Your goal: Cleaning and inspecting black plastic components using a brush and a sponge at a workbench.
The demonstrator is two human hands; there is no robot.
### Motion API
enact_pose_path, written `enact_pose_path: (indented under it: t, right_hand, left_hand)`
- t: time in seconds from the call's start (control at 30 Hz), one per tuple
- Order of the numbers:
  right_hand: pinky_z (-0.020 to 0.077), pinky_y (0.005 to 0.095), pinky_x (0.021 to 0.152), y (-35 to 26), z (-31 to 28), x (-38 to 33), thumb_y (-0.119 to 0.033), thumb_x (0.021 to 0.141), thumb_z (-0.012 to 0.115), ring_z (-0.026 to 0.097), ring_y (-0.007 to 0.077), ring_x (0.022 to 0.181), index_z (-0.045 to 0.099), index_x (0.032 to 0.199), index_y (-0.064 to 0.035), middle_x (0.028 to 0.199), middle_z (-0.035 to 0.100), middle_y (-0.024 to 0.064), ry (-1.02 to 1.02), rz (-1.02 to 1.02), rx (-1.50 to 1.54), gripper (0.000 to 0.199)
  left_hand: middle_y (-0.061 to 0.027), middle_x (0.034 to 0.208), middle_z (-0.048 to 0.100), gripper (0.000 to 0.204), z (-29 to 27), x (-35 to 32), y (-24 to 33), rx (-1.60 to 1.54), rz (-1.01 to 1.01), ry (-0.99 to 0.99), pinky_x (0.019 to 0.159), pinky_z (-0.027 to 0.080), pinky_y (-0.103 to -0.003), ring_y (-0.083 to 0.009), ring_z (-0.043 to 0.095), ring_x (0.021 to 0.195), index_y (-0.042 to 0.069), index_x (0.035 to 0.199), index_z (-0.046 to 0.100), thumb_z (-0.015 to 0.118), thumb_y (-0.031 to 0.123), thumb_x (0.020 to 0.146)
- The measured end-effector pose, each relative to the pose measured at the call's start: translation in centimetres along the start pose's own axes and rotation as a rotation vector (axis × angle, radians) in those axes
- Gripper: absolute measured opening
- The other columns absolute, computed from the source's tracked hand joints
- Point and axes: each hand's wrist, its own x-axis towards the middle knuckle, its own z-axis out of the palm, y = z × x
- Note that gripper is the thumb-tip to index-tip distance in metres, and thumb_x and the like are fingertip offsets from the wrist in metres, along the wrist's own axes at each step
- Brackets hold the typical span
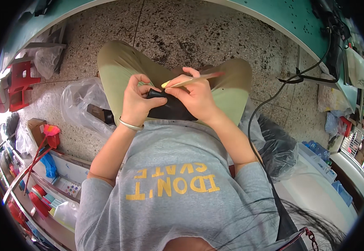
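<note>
Above my lap, my left hand point(139, 98) grips a small black piece point(154, 93) with a rounded, tube-like end; its exact kind I cannot make out. My right hand point(194, 94) pinches a slim brush-like tool with a pale handle point(203, 78), reddish toward its far end. The tool's yellow tip point(165, 84) is right beside the black piece; whether they touch I cannot tell. Under both hands, a larger dark piece point(175, 109) lies across my lap, partly covered by my fingers and wrists.
A green-topped table point(270, 14) curves along the far side. A black cable point(270, 100) runs down past my right arm. Clear plastic bags point(81, 102) lie at my left, a black bag point(276, 142) at my right. A red stool point(20, 83) stands at far left.
</note>
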Motion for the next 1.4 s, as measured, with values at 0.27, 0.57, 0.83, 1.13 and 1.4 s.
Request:
enact_pose_path:
  t: [0.27,0.57,0.83,1.13,1.4]
  right_hand:
    - [0.0386,0.0356,0.087,0.5,0.8,-0.4,-0.014,0.079,0.063,0.059,0.0184,0.071,0.065,0.077,-0.0017,0.07,0.063,0.0072,0.024,0.294,0.435,0.012]
    - [0.048,0.0327,0.076,3.1,-0.5,-3.2,-0.007,0.083,0.059,0.06,0.0169,0.069,0.06,0.079,-0.0015,0.077,0.063,0.0057,0.531,0.228,0.081,0.007]
    - [0.0402,0.0378,0.088,-1.3,-2.0,-1.2,-0.005,0.076,0.065,0.061,0.0174,0.077,0.063,0.083,-0.005,0.082,0.065,0.0034,0.194,-0.218,-0.174,0.008]
    - [0.0365,0.0382,0.089,0.1,0.9,-1.3,-0.013,0.076,0.065,0.055,0.0206,0.075,0.065,0.076,-0.0064,0.073,0.062,0.0042,0.016,0.185,0.19,0.007]
    - [0.0463,0.0329,0.067,2.0,0.8,-0.7,-0.011,0.08,0.06,0.058,0.0174,0.065,0.063,0.077,-0.0038,0.071,0.061,0.0066,0.165,-0.141,-0.472,0.008]
  left_hand:
    - [-0.0103,0.077,0.062,0.049,0.3,-0.1,0.1,0.08,0.029,-0.005,0.061,0.051,-0.022,-0.0125,0.061,0.069,0.004,0.092,0.039,0.072,-0.011,0.058]
    - [-0.0054,0.083,0.058,0.047,-1.5,-1.6,-0.7,-0.203,-0.104,-0.036,0.068,0.049,-0.023,-0.0119,0.059,0.074,0.005,0.099,0.045,0.068,-0.013,0.063]
    - [-0.0067,0.082,0.059,0.044,-1.1,-1.2,-1.3,-0.141,-0.083,-0.064,0.067,0.052,-0.023,-0.0132,0.06,0.074,0.003,0.096,0.044,0.068,-0.013,0.063]
    - [-0.0067,0.081,0.059,0.043,-0.1,-1.0,-0.4,0.078,0.031,-0.07,0.066,0.049,-0.022,-0.0103,0.058,0.076,0.004,0.089,0.043,0.07,-0.011,0.059]
    - [-0.0055,0.081,0.059,0.041,-0.6,-0.8,-1.7,-0.018,0.088,-0.07,0.066,0.048,-0.021,-0.0093,0.058,0.075,0.004,0.09,0.046,0.069,-0.013,0.061]
